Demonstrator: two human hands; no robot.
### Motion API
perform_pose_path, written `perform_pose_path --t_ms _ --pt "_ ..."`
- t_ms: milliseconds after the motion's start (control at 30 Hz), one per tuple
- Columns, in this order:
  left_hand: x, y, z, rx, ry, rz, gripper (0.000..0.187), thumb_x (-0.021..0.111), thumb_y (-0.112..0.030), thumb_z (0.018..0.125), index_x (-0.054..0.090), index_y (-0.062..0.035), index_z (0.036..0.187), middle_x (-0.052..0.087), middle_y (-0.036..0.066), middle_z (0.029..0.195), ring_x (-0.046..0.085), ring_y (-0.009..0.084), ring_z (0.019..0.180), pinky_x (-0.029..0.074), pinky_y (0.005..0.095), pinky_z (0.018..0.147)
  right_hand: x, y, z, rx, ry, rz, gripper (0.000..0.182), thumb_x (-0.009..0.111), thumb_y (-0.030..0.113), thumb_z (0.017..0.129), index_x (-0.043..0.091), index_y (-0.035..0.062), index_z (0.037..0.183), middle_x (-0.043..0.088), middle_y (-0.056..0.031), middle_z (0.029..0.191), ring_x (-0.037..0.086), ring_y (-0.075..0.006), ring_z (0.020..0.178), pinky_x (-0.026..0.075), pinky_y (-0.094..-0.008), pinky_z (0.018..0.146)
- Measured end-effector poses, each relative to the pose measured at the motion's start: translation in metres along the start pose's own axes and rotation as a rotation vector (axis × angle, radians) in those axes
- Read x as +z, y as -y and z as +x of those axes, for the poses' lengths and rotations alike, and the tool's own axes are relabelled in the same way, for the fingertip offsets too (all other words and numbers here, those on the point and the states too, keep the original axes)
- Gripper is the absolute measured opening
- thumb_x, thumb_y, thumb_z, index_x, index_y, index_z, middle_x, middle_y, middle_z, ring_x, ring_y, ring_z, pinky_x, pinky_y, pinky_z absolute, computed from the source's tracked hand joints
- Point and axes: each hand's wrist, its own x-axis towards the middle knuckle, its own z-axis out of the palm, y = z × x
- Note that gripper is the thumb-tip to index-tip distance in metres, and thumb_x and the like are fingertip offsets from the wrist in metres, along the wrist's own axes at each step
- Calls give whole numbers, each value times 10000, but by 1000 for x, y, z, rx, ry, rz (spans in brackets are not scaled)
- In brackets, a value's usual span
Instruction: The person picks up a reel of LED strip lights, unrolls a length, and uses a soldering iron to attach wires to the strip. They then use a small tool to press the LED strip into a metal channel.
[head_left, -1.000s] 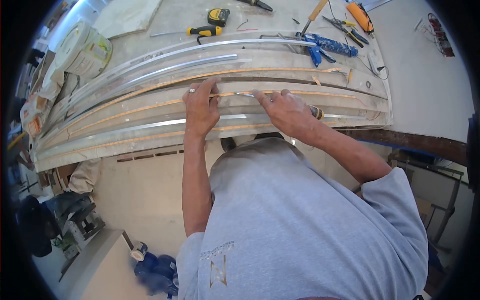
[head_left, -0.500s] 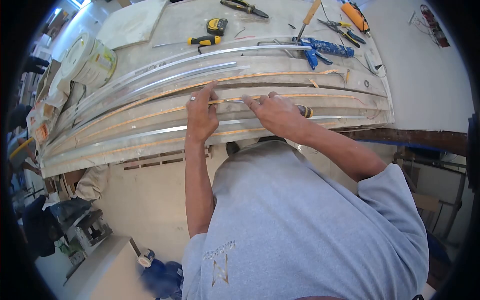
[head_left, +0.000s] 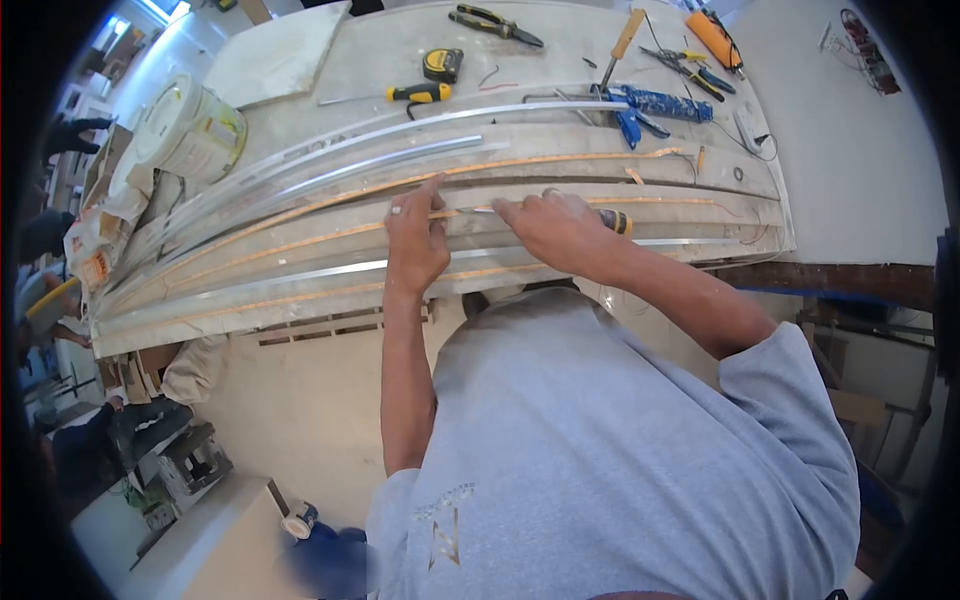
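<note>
1. the long, thin orange strip, the middle one of three, runs lengthwise along the pale, worn surface, passing under both hands; a fine red wire shows by its right end.
2. the left hand is at the strip, forefinger reaching past it and thumb close by. i cannot tell whether this grip pinches it or only presses.
3. the right hand has its grip closed round a slim hand tool with a black and yellow handle. the metal shaft points at the left fingers and lies along the strip; whether the tip touches is too small to tell.
4. the work looks to be partway: the strip is laid out at length and the tool is at one spot on it. what is finished there, and how much is left, cannot be made out. the upper orange strip and lower orange strip lie apart from both hands.
5. a flat silver metal bar lies between the middle and lower strips.
6. farther out are a blue-stained applicator gun, a yellow and black tape measure and a white plastic bucket.
</note>
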Motion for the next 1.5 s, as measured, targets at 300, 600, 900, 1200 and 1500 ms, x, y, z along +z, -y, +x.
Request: perform_pose_path --t_ms 300,600,900,1200,1500 --pt "-2 13 -14 23 -169 259 336 760 -73 783 699 -136 1107 656 70 1165 528 312 1219 335 488 1067 17 4 0 -14 -43 -77 536 554 57 936 473 41 1466 698 -229 993 692 -407 925 576 -497 770" --pt "2 19 -13 -13 -134 229 263 748 -72 794 701 -124 1047 647 73 1171 531 335 1209 336 502 1066 6 19 10 31 -11 -74 503 552 57 930 512 7 1429 708 -209 854 699 -420 823 583 -514 706" --pt "-12 24 -16 15 -187 211 234 739 -38 795 704 -105 1016 641 94 1146 531 345 1180 379 509 1021 21 12 3 -67 -80 -118 562 544 68 939 472 9 1494 692 -229 991 685 -386 970 584 -476 803" --pt "-10 24 -14 12 -193 202 232 738 -12 766 695 -91 979 643 91 1122 538 345 1161 393 492 1000 25 20 14 -31 -73 -98 465 550 83 939 519 -1 1396 703 -221 914 701 -415 843 589 -493 692" --pt "-16 26 -14 -11 -184 145 409 700 38 758 681 -101 1142 657 77 1083 552 323 1162 367 484 1041 6 16 18 -66 -6 -38 505 545 61 938 498 14 1439 715 -218 952 711 -417 859 586 -523 727"
